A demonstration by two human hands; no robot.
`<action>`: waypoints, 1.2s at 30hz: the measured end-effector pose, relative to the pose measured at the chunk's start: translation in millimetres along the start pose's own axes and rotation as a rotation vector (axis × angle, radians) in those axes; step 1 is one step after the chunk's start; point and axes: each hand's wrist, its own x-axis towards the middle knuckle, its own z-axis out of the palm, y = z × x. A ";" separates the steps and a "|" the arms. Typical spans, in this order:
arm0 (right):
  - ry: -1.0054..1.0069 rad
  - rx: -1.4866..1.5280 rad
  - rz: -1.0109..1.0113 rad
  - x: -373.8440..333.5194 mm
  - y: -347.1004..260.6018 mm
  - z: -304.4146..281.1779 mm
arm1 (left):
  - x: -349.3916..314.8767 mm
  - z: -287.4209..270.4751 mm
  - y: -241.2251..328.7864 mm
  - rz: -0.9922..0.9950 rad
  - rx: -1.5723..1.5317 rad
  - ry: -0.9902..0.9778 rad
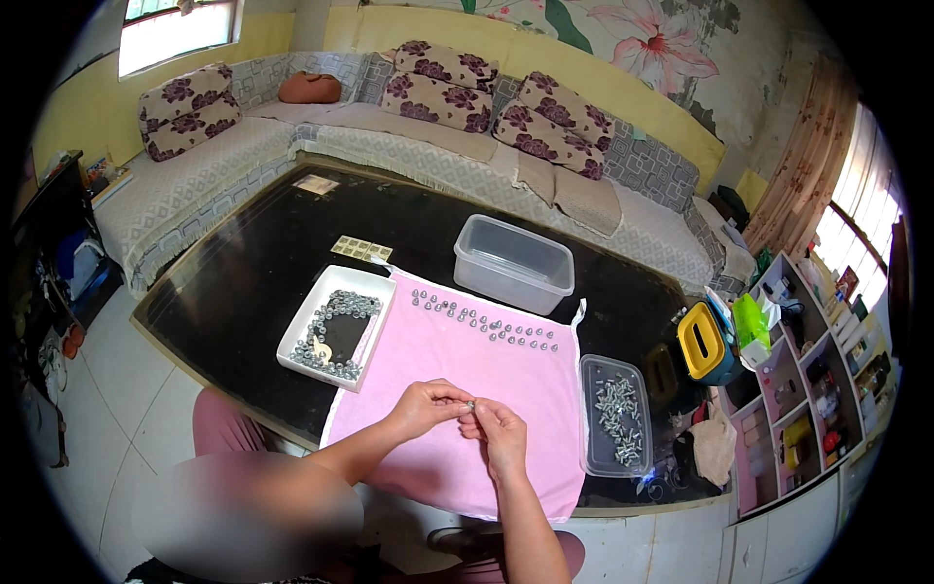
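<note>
Above the pink cloth [438, 365], my left hand [426, 407] and my right hand [499, 438] meet, fingertips pinched on one small silver metal fastener [471, 404]. Fingers cover most of it, so its exact form is hidden. Several upright silver fasteners [493, 331] stand in slanting rows along the cloth's far part. To the left, a white tray [292, 336] holds many small silver pieces that look like nuts, plus a pale round item. On the right lies a clear shallow plastic lid or tray [598, 462] with a heap of silver bolts [621, 419].
A clear plastic bin [516, 268] stands beyond the cloth on the black table [243, 253]. Near it lies a small gridded card [361, 248]. At the right are a yellow-and-blue container [699, 341], a bunched beige cloth [715, 448] and a shelf unit [769, 419].
</note>
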 end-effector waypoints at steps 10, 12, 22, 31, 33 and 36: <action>-0.019 -0.007 -0.024 -0.3 0.1 1.5 | -0.6 0.5 2.4 -0.012 -0.039 -0.018; -0.045 -0.061 0.010 1.5 2.5 -3.4 | -1.2 1.0 4.8 -0.008 -0.026 -0.026; -0.066 -0.077 0.037 2.3 1.7 -5.8 | -1.2 0.6 2.9 -0.014 -0.007 -0.028; -0.091 -0.073 0.039 2.0 1.8 -5.1 | -1.0 0.8 3.6 -0.027 -0.051 -0.021; -0.050 -0.060 -0.036 1.2 1.8 -0.1 | -0.9 0.8 4.1 -0.030 -0.044 -0.018; -0.068 -0.083 -0.060 3.1 6.9 -5.2 | -0.8 1.0 4.0 -0.043 -0.080 -0.023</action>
